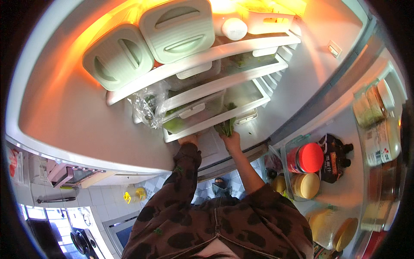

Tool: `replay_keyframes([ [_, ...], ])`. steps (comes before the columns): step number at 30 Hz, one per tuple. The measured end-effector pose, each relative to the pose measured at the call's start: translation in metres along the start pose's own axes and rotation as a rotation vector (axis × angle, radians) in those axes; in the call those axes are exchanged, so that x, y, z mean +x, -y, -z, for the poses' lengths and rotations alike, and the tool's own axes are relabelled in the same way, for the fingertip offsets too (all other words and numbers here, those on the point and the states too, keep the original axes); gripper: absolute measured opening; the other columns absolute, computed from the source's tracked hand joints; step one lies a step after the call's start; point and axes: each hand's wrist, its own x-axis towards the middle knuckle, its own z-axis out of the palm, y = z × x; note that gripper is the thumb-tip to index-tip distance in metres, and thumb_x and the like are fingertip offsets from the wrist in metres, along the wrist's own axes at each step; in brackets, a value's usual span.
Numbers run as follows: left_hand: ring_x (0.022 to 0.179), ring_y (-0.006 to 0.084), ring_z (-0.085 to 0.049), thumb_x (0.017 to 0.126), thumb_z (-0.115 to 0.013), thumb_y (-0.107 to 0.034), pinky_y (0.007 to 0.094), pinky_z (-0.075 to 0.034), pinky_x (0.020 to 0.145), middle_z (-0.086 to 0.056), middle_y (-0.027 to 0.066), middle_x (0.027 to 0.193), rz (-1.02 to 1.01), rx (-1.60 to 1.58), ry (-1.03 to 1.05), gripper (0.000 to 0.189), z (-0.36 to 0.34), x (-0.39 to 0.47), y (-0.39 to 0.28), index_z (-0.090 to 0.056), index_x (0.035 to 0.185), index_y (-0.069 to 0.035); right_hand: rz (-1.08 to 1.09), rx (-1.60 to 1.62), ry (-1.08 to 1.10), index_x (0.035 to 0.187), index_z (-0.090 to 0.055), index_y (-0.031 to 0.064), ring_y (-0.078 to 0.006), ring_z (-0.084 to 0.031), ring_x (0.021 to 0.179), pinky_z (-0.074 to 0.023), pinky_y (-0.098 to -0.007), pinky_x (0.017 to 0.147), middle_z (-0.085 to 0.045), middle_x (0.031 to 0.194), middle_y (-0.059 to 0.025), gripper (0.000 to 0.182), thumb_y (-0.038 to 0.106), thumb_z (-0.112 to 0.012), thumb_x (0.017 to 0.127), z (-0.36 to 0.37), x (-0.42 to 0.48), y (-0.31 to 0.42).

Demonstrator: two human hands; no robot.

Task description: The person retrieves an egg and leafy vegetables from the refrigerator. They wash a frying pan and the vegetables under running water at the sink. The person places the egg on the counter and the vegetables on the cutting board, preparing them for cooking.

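Note:
Both my arms reach into the lower part of an open refrigerator. My right hand (232,142) is closed on a bunch of leafy greens (227,127), just under the front edge of the lowest glass shelf (213,121). My left hand (189,139) is partly hidden beneath that shelf's left part; its fingers and anything in them cannot be seen. To the right of the greens, a clear container with a white rim (246,116) sits below the shelf. A lidded clear container (194,113) with green contents shows on or under the glass above my left hand.
Crumpled clear plastic bag (150,105) hangs over the shelf edges at left. Two pale lidded bins (178,30) (119,57) and a white-capped bottle (234,29) stand on the top shelf. The open door at right holds a red-lidded jar (310,158), a dark pouch (333,158) and several other jars.

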Motion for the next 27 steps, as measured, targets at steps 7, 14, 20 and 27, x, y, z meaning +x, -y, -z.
replay_keyframes([
  [7,0.104,0.0235,-0.05,0.085,-0.058,-0.027,0.0377,-0.041,0.089,-0.049,0.0149,0.119,0.433,-1.166,0.769,0.05,-0.01,-0.131,-0.061,-0.041,0.121,0.003,0.147,-0.068,0.203,0.108,-0.053,0.0001,-0.0328,-0.057,0.09,-0.0442,-0.0403,0.078,-0.06,0.096,-0.0198,0.052,0.024,-0.068,0.064,0.029,-0.115,0.023],
  [14,0.084,0.0237,-0.058,0.087,-0.053,-0.015,0.0372,-0.049,0.073,-0.056,0.0129,0.096,0.777,-1.16,0.803,0.026,0.032,-0.247,-0.013,-0.045,0.108,-0.002,0.468,-0.54,-0.079,0.106,-0.052,-0.002,-0.0335,-0.046,0.102,-0.0342,-0.042,0.091,-0.053,0.107,-0.0192,0.043,0.016,-0.063,0.068,0.056,-0.275,0.078],
  [20,0.086,0.0241,-0.055,0.09,-0.045,-0.017,0.0474,-0.043,0.088,-0.055,0.01,0.09,0.899,-1.372,0.815,0.018,0.109,-0.337,0.009,-0.047,0.099,-0.002,0.664,-0.746,-1.573,0.115,-0.036,-0.0049,-0.0249,-0.041,0.099,-0.0341,-0.0388,0.087,-0.038,0.11,-0.0154,0.048,0.019,-0.06,0.082,0.182,-0.428,0.126],
  [27,0.091,0.0258,-0.053,0.09,-0.041,-0.017,0.0504,-0.037,0.095,-0.053,0.0117,0.091,1.022,-1.571,0.689,0.02,0.173,-0.405,0.035,-0.046,0.098,0.0,0.459,-0.114,-1.641,0.114,-0.044,-0.0111,-0.0334,-0.05,0.094,-0.0392,-0.042,0.085,-0.049,0.11,-0.0277,0.055,0.034,-0.056,0.086,0.271,-0.462,0.105],
])
